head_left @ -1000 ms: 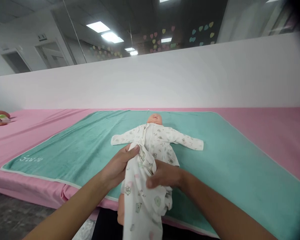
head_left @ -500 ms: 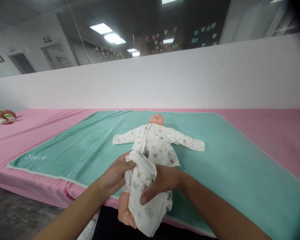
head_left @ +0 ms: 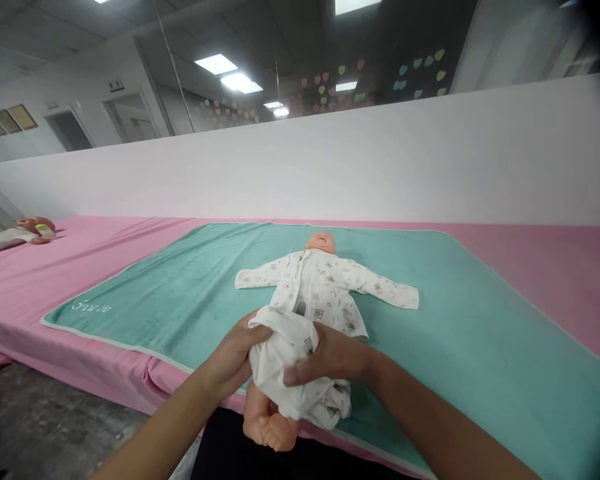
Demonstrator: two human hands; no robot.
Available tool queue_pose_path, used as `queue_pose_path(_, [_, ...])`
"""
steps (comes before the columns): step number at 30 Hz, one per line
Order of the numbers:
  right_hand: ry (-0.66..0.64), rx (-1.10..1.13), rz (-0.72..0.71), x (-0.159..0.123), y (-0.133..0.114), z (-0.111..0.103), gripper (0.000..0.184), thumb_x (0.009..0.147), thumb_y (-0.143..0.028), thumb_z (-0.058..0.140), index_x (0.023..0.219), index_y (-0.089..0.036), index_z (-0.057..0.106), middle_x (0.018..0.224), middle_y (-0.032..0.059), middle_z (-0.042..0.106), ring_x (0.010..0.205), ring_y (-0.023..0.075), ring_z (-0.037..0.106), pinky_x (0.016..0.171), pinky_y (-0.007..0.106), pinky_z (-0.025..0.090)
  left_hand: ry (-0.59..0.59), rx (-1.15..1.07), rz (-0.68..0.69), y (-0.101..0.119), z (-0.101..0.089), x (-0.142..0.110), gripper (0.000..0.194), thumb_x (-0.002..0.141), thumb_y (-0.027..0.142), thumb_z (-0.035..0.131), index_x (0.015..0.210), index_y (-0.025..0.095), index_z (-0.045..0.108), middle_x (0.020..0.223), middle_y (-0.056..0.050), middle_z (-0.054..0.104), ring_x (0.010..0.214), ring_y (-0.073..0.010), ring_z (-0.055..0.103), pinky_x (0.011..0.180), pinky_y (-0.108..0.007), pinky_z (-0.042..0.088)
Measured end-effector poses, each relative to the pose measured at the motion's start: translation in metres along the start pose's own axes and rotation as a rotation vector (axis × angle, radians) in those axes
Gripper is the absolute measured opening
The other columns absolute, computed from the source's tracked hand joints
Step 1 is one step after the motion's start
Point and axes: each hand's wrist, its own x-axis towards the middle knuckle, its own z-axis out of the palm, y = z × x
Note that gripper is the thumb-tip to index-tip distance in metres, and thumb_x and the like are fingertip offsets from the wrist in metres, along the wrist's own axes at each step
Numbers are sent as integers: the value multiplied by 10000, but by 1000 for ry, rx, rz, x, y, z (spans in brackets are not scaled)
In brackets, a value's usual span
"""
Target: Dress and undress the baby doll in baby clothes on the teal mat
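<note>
A baby doll (head_left: 321, 241) lies on its back, wearing a white printed long-sleeved top (head_left: 330, 287) with both sleeves spread. Over its lower body I hold white printed baby pants (head_left: 285, 363), bunched up. My left hand (head_left: 237, 353) is closed on the left edge of the cloth, thumb on top. My right hand (head_left: 330, 360) grips the right side, its thumb pressed on the fabric and its other fingers hidden behind it. Below the cloth the doll's bare feet (head_left: 273, 427) stick out, close together. Its upper legs are covered.
Beneath the doll is a green blanket (head_left: 460, 360) on a pink-covered platform (head_left: 105, 247). Another doll (head_left: 36, 227) lies at the far left. A white wall (head_left: 260, 173) with a mirror above runs along the back. My dark-clothed lap is at the platform's front edge.
The hanging part of the pants has been gathered up and bunched between my hands, so both of the doll's feet now show. The view has shifted slightly left.
</note>
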Motion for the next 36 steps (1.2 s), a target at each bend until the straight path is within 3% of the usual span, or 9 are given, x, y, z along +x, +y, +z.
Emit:
queue_pose_path(6, [93, 274, -143, 6, 14, 1, 176, 664, -265, 657, 705, -95, 639, 619, 32, 602, 586, 126, 542, 602, 263, 439, -93, 150, -37, -1, 13, -18, 382, 823, 353, 544, 1140, 142, 521, 794, -75, 630, 723, -181, 588, 671, -288, 463])
queue_pose_path(8, [172, 193, -144, 8, 16, 5, 142, 677, -247, 640, 670, -105, 628, 581, 26, 589, 558, 121, 529, 578, 258, 434, -70, 229, -6, 5, 17, -24, 448, 807, 349, 568, 1207, 175, 463, 957, -88, 619, 836, -197, 588, 760, -313, 461])
queue_pose_path(13, [296, -96, -145, 10, 0, 20, 213, 682, -217, 640, 886, -158, 622, 802, 34, 627, 727, 154, 564, 622, 263, 446, 42, 612, 40, 21, 24, -35, 958, 611, 259, 750, 1373, 343, 176, 1229, -67, 470, 929, -219, 561, 767, -306, 460])
queue_pose_path(19, [55, -428, -121, 9, -37, 14, 366, 637, -278, 699, 969, -169, 593, 877, 25, 620, 827, 181, 561, 681, 276, 437, 256, 1244, 403, 22, 19, -38, 698, 737, 175, 561, 1361, 315, 280, 1098, -64, 487, 857, -205, 538, 691, -286, 422])
queue_pose_path(21, [5, -607, -99, 11, -42, 12, 357, 641, -272, 688, 966, -177, 574, 850, 13, 613, 753, 160, 554, 612, 251, 415, 259, 1450, 399, 19, 16, -35, 714, 723, 109, 514, 1360, 338, 288, 1094, -56, 486, 756, -177, 548, 625, -274, 401])
queue_pose_path(23, [50, -779, -89, 15, -40, 15, 281, 672, -243, 637, 933, -176, 555, 805, 8, 602, 678, 138, 532, 545, 232, 376, 263, 1557, 347, 15, 14, -32, 738, 688, 50, 481, 1347, 333, 309, 1120, -49, 500, 742, -169, 561, 629, -272, 398])
queue_pose_path(28, [199, -1096, -178, 32, -19, 23, 108, 705, -183, 526, 811, -165, 526, 766, 9, 603, 647, 121, 508, 544, 227, 325, 379, 1188, 202, 4, 11, -35, 433, 727, 89, 458, 1136, 223, 495, 963, -25, 628, 862, -179, 579, 718, -264, 415])
queue_pose_path(31, [64, -1260, -62, 39, -13, 24, 125, 687, -275, 567, 702, -155, 533, 664, 10, 586, 557, 108, 466, 506, 234, 274, 435, 924, 44, -4, 14, -54, 273, 716, 175, 516, 987, 190, 548, 878, -12, 649, 813, -181, 590, 687, -255, 429])
queue_pose_path(36, [-123, -1415, 0, 42, -12, 26, 276, 645, -434, 594, 682, -161, 605, 643, 33, 598, 526, 123, 447, 498, 250, 282, 583, 720, -162, -33, 19, -91, 262, 656, 220, 563, 913, 171, 543, 811, -8, 658, 794, -200, 597, 700, -260, 440])
